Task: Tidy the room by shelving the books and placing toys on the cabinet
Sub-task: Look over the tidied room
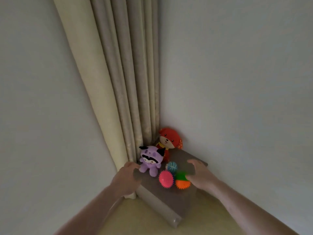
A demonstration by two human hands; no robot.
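Observation:
A low grey cabinet [157, 195] stands in the room's corner. On its top sit a purple plush [151, 161], a red plush dog [169, 139] behind it, a small teal ball [172, 166], a pink spiky ball [166, 178] and an orange spiky ball [182, 184]. A green spiky ball [181, 176] is blurred against the fingers of my right hand [199, 174], which curls around it just above the orange ball. My left hand [126, 177] reaches beside the purple plush, fingertips touching its arm; whether it grips the plush is unclear.
A beige curtain [118, 82] hangs in the corner right behind the toys. White walls close in on both sides of the cabinet. Pale floor [135, 223] lies in front of the cabinet.

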